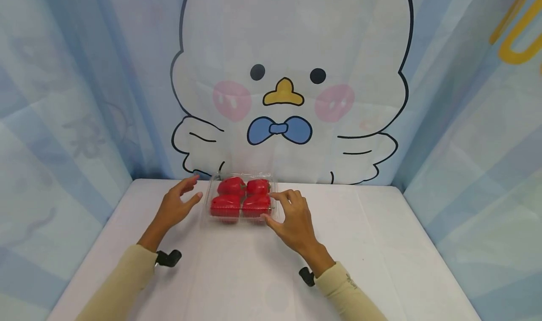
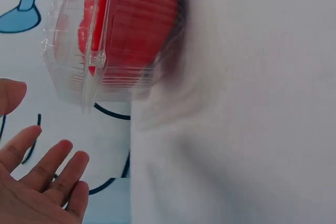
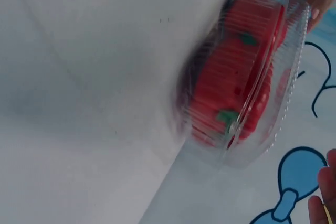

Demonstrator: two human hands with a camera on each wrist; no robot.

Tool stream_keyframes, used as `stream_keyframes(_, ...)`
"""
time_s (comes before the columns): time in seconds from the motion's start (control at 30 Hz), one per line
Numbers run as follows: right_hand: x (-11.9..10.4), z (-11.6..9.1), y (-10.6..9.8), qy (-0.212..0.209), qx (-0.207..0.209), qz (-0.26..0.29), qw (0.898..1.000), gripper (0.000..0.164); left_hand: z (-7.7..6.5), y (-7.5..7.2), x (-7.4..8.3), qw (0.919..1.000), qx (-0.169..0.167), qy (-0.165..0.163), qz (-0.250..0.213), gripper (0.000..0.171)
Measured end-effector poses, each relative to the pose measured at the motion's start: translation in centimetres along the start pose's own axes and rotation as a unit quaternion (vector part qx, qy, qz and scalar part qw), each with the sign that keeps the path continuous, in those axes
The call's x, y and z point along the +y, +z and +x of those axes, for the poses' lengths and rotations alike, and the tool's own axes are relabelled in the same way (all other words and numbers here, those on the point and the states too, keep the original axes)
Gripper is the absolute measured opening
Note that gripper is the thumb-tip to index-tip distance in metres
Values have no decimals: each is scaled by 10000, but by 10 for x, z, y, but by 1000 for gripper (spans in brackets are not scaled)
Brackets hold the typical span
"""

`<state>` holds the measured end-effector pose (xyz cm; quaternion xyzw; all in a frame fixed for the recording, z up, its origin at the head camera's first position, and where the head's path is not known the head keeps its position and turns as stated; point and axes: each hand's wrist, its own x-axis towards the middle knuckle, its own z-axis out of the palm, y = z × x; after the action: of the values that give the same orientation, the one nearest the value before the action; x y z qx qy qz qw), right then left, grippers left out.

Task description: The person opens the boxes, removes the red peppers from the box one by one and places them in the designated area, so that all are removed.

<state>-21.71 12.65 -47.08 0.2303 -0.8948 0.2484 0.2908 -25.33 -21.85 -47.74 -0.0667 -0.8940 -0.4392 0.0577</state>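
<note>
Clear plastic box (image 1: pixel 212 188), seemingly closed over four red peppers (image 1: pixel 226 204), sits lower centre on the white desk (image 1: pixel 237 269), not yet gripped; left hand (image 1: pixel 174 206) and right hand (image 1: pixel 295 218) flank it empty, fingers parted.

Through my feed I saw a white table (image 1: pixel 360 245) with rounded back corners, its rear edge against a pale blue backdrop (image 1: pixel 139 52). A large white bird print (image 1: pixel 288 62) filled the middle of that cloth, with black eyes (image 1: pixel 257 72), pink cheeks (image 1: pixel 232 101), a yellow beak (image 1: pixel 283 95) and a blue bow tie (image 1: pixel 278 129). Blue-and-white curtains (image 1: pixel 55 123) flanked the table, and I made out thick yellow strokes (image 1: pixel 518 57) high on the right one. The light reached me soft, the shadows blurred.
</note>
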Motion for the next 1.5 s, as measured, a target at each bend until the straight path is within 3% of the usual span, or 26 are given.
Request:
stream_keyframes(0.13, -7, -2, 11, -105, 5, 94, 9999, 50, 2, 4, -11, 9939, -289, -411, -979, 60)
stream_keyframes(0.3, -17, -2, 21, -306, 11, 144, 9994, 38, 4, 10, -16, 9757, -635, -842, -1921, 59)
stream_keyframes(0.5, -24, -3, 37, -426, -103, 174, 9989, 29, 6, 18, -29, 9561, -783, -1084, -2606, 60)
stream_keyframes(0.67, -30, -5, 45, -389, -269, 142, 9988, 26, 6, 23, -36, 9440, -814, -1312, -2915, 60)
stream_keyframes(1.17, -31, -2, 56, -511, -356, -522, 9967, 16, 2, 28, -32, 9420, -760, -1653, -2821, 59)
stream_keyframes(1.5, -31, 0, 56, -590, -241, -815, 9946, 17, 0, 26, -30, 9413, -823, -1655, -2824, 58)
